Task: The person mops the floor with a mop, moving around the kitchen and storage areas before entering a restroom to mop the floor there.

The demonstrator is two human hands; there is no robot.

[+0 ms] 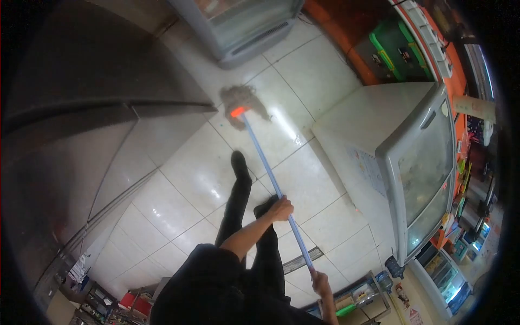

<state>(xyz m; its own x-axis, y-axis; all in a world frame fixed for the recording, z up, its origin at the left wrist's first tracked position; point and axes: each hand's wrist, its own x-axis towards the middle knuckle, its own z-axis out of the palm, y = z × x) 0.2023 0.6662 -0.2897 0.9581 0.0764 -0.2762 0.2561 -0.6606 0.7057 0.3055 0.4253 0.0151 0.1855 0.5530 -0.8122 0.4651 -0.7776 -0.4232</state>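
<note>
A string mop with a pale blue pole (261,155) slants across the tiled floor. Its dark, greyish mop head (244,97) lies spread on the tiles, joined to the pole by an orange socket (238,111). Around the middle of the pole, my left hand (281,209) is closed. Lower down, my right hand (320,284) grips the pole near its upper end. My dark shoes and trousers show beside the pole, with one foot forward of the other.
A large metal cabinet (108,124) stands along the left. On the right is a white chest freezer (374,130) with a glass lid. A glass-fronted cooler (244,38) stands ahead. A floor drain grate (303,260) and a metal rack (374,295) lie behind on the right.
</note>
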